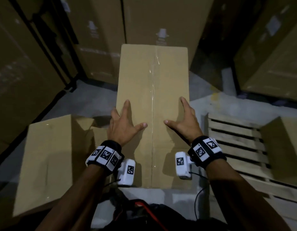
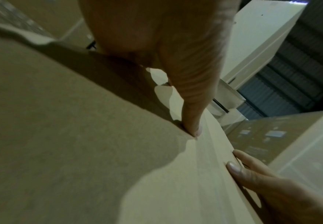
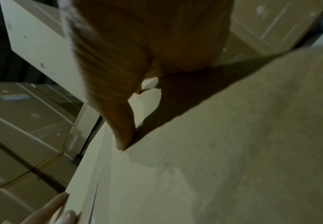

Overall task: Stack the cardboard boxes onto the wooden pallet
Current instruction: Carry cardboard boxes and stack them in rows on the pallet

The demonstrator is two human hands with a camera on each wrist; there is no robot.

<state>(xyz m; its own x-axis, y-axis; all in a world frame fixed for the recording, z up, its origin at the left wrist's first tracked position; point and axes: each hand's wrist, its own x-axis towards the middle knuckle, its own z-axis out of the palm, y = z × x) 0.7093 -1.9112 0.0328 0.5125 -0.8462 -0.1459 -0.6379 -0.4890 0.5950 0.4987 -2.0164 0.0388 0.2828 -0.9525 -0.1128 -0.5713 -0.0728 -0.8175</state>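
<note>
A tall cardboard box [image 1: 152,90] with a taped seam down its top stands in front of me. My left hand [image 1: 126,124] lies flat on its top near the left edge, fingers spread, the outer fingers reaching over the side. My right hand [image 1: 182,119] mirrors it at the right edge. In the left wrist view my left thumb [image 2: 191,106] touches the box [image 2: 80,136]; in the right wrist view my right thumb [image 3: 120,121] does the same on the box [image 3: 233,151]. The wooden pallet [image 1: 234,139] lies to the right with one cardboard box [image 1: 284,147] on it.
Another cardboard box [image 1: 49,155] with a dented flap lies on the grey floor at my left. Tall stacks of large cartons [image 1: 97,39] wall in the back and both sides. A strip of grey floor [image 1: 87,100] runs between them.
</note>
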